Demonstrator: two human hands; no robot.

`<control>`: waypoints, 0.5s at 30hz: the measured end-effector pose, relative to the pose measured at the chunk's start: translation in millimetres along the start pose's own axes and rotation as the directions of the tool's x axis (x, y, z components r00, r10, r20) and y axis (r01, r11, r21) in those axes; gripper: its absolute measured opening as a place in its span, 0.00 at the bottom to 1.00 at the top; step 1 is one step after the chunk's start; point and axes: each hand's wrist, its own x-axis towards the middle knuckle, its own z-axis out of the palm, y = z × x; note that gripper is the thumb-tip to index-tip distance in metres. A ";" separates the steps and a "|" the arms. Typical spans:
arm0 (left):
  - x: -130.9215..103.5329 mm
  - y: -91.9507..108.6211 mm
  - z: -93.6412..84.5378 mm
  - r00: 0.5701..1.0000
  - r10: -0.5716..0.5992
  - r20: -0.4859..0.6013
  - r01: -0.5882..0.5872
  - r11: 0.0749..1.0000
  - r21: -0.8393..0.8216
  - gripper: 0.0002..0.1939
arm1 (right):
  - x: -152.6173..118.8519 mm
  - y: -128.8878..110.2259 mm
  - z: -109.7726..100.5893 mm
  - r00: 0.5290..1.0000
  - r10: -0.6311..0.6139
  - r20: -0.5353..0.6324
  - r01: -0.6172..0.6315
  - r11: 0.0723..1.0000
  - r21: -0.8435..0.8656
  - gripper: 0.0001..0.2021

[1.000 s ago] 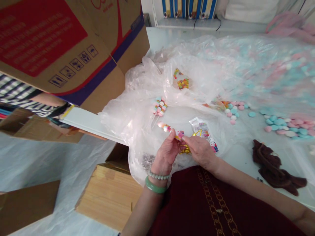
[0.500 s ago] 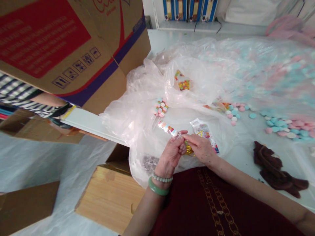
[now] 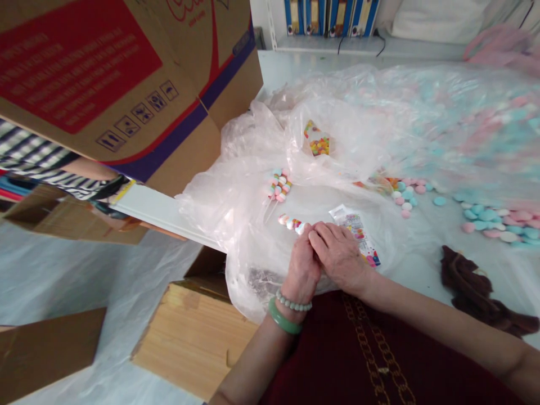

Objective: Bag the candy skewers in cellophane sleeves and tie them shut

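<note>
A marshmallow skewer point(image 3: 291, 223), pink, white, blue and orange, sticks out from my left hand point(image 3: 304, 261), whose fingers are closed around its lower end. My right hand point(image 3: 340, 256) is curled over the same end and presses against the left. What its fingers hold is hidden beneath them. Just to the right lies a printed plastic wrapper point(image 3: 356, 233), partly behind my right hand. Beyond the hands, a bunch of marshmallow skewers point(image 3: 280, 185) rests on the clear plastic sheet point(image 3: 248, 197).
Loose marshmallows point(image 3: 502, 222) spread across the right of the table, more under plastic behind. A dark brown cloth point(image 3: 468, 275) lies at right. A big carton point(image 3: 169, 140) stands on the left, near another person's checked sleeve point(image 3: 34, 152). Below is a wooden box point(image 3: 194, 337).
My right hand has gone from a fingertip pinch to closing over the skewer's lower end, covering the gold strips. Both hands have shifted slightly right in view.
</note>
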 end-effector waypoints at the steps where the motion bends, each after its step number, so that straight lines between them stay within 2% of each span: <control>1: -0.8 0.0 2.8 1.000 -0.015 -0.001 0.015 0.999 -0.046 0.13 | 2.8 1.5 1.5 1.000 0.029 0.011 -0.029 0.999 0.040 0.12; 3: -3.4 1.6 4.4 0.998 -0.060 0.011 0.061 0.994 -0.093 0.11 | 8.1 5.7 5.4 0.984 0.172 0.037 -0.176 0.958 0.227 0.11; 4: -4.9 3.3 3.1 0.997 -0.074 0.034 0.077 0.993 -0.087 0.11 | 10.7 7.6 7.1 0.959 0.273 0.081 -0.283 0.881 0.380 0.10; 5: -6.7 5.7 0.8 0.995 -0.073 0.064 0.077 0.994 -0.072 0.13 | 13.1 9.0 8.4 0.915 0.364 0.177 -0.398 0.733 0.551 0.08; 6: -8.5 8.6 -2.4 0.993 -0.063 0.101 0.068 0.996 -0.049 0.16 | 15.4 9.9 9.2 0.854 0.412 0.317 -0.505 0.510 0.696 0.08; 7: -10.4 12.0 -5.9 0.988 -0.049 0.145 0.051 0.999 -0.011 0.19 | 17.3 10.5 9.4 0.786 0.393 0.477 -0.589 0.239 0.772 0.08; 8: -12.2 15.9 -9.6 0.980 -0.035 0.195 0.027 0.999 0.043 0.21 | 18.6 10.8 9.1 0.721 0.313 0.619 -0.644 -0.027 0.764 0.10; 9: -13.9 20.1 -13.1 0.969 -0.024 0.245 -0.003 0.994 0.112 0.22 | 19.1 11.2 8.4 0.666 0.208 0.717 -0.677 -0.235 0.697 0.12; 10: -15.6 24.4 -16.2 0.956 -0.017 0.292 -0.043 0.980 0.195 0.21 | 18.8 11.9 7.4 0.625 0.122 0.771 -0.695 -0.364 0.620 0.13; 11: -17.1 28.8 -18.9 0.944 -0.007 0.330 -0.093 0.954 0.285 0.18 | 17.7 12.9 5.9 0.601 0.079 0.795 -0.705 -0.415 0.575 0.14; 12: -18.6 32.9 -21.0 0.934 0.011 0.356 -0.152 0.917 0.370 0.14 | 16.1 14.2 3.9 0.598 0.095 0.796 -0.710 -0.399 0.581 0.14; 13: -20.0 36.6 -22.4 0.930 0.040 0.365 -0.212 0.870 0.444 0.12 | 14.3 15.7 1.4 0.614 0.168 0.771 -0.703 -0.326 0.632 0.14; 15: -22.7 41.9 -22.9 0.930 0.123 0.347 -0.311 0.768 0.560 0.10 | 11.9 18.4 -4.9 0.687 0.385 0.616 -0.638 -0.086 0.765 0.10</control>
